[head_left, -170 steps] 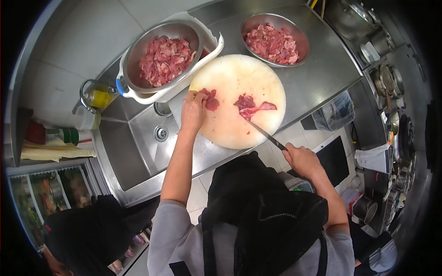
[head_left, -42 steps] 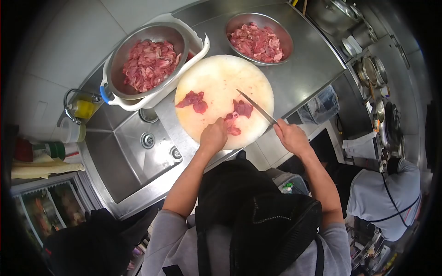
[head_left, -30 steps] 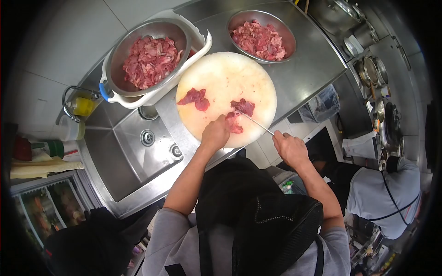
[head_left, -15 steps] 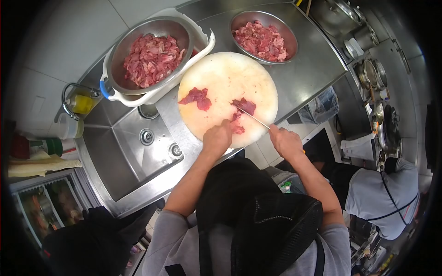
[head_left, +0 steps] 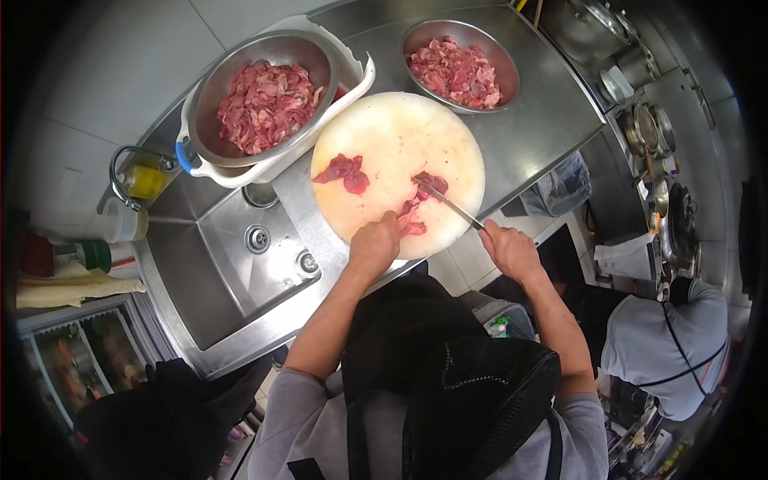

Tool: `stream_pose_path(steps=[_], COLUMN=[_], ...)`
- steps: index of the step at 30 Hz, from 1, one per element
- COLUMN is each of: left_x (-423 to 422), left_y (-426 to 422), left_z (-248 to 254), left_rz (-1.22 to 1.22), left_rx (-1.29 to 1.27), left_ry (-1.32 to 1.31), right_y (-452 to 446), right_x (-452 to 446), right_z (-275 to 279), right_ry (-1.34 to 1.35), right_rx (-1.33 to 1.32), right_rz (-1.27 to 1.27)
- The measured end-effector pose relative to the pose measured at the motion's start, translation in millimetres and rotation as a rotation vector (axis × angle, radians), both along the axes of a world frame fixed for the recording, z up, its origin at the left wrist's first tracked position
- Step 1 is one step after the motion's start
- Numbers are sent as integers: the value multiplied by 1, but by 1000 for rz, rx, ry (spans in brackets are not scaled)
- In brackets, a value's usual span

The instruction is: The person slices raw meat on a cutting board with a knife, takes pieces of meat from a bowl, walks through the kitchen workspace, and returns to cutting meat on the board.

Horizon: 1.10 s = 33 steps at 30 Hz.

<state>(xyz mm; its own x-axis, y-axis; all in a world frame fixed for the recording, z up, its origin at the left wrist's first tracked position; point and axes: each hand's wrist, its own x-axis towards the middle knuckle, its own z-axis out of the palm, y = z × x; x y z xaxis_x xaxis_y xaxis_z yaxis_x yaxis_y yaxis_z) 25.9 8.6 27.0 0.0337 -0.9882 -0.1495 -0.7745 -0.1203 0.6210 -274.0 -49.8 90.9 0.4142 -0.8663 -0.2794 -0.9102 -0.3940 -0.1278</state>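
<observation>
On the round cutting board [head_left: 384,144] lie raw meat pieces. My left hand [head_left: 376,242], fingers closed, grips the edge of a pale red meat piece [head_left: 412,227] near the board's lower edge. My right hand [head_left: 510,250] is wrapped round the handle of a knife [head_left: 458,210], whose blade crosses a darker meat piece [head_left: 434,182] just above the held one. Another dark piece [head_left: 346,173] lies apart at the board's left. Whether the held piece and the darker one are joined is unclear.
A large steel bowl of cut meat [head_left: 210,104] rests on a white tub [head_left: 268,168] at the upper left. A smaller meat bowl [head_left: 510,72] stands behind the board. The sink [head_left: 216,280] is at left, a bin [head_left: 508,318] below. A co-worker [head_left: 664,344] is at right.
The knife has moved from right of the left-hand meat piece down onto the darker piece at the board's right. My left hand has shifted from that left piece to the pale red one.
</observation>
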Motion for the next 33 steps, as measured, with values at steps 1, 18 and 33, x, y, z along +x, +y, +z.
stream_pose_path(steps=[1,18,33], left_x=[0,-3,18], left_y=[0,9,17], left_z=[-1,2,0], left_rz=[15,-57,-34], left_rx=[1,-49,-82], left_ry=[-1,102,55], right_y=[2,3,-40], right_x=[-1,10,12], right_z=[-1,-15,-6], right_ry=[9,105,18], right_rx=[8,-120,-30], right_rz=[10,87,47])
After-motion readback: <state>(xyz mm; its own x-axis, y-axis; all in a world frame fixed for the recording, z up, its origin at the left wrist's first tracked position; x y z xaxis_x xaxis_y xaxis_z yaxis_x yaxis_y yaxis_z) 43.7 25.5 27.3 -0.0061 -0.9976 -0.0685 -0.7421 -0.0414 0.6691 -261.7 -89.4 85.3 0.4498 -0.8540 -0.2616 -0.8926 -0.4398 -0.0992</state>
